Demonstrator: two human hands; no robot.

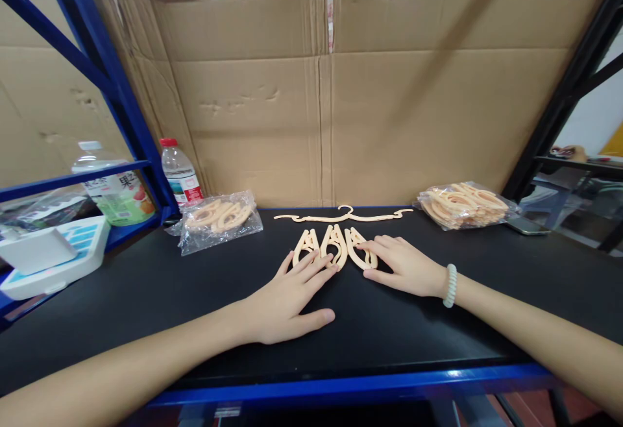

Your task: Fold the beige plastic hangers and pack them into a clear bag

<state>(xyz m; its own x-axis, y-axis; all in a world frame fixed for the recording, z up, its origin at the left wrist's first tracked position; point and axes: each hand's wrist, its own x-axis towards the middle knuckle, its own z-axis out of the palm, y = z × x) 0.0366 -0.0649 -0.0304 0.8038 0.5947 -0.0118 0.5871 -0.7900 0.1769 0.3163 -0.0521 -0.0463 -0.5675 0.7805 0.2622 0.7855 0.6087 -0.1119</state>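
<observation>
A: Which step is judged to be in hand?

B: 3 folded hangers (335, 246) are being lined up side by side on the black table (146, 297), at 12 o'clock from the hands. 1 unfolded hanger (344, 215) is laid just behind them.

A: How are the hands placed?

B: The left hand (289, 297) is spread flat, its fingers resting on the 2 left pieces. The right hand (403, 265) is also open and flat, touching the right piece. Nothing is gripped.

A: What is called for next?

B: Probably a gentle push together, so a neat stack can be lifted. Bagged hangers (220, 218) are seen at 10 o'clock, and another bag (462, 205) at 2 o'clock.
</observation>
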